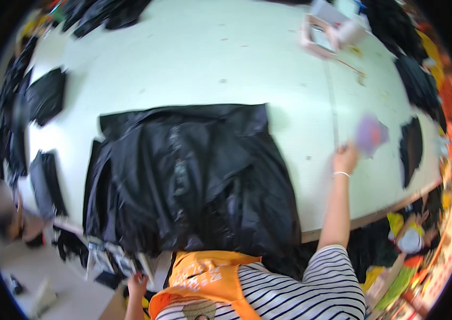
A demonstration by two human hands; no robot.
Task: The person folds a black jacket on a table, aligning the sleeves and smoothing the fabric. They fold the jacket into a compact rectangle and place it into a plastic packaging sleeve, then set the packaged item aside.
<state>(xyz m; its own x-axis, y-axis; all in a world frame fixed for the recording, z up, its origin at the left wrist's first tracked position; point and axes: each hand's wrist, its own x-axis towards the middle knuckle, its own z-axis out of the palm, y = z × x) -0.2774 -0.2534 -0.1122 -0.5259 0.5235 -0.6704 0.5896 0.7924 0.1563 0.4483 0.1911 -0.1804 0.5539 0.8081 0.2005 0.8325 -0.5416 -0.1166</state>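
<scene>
A black garment [204, 176] lies spread on the pale table, its straight edge at the far side and its near end hanging over the table's edge by my body. My right hand [346, 159] is over the table to the right of the garment, its fingers curled closed. Beside those fingers is a purple, rounded flat thing [369, 136] with a reddish patch, smeared by motion; whether the hand grips it I cannot tell. Low at the left, below the table's edge, my left hand [137, 284] has its fingers curled together. What is in them, if anything, is too small to make out.
The pale table [183, 64] extends far ahead. A pinkish box [319, 37] stands at the far right, with a thin dark line running from it. Folded black garments [47, 96] lie along the left side and more dark cloth [411, 152] along the right. At the left edge sits another person [2, 208].
</scene>
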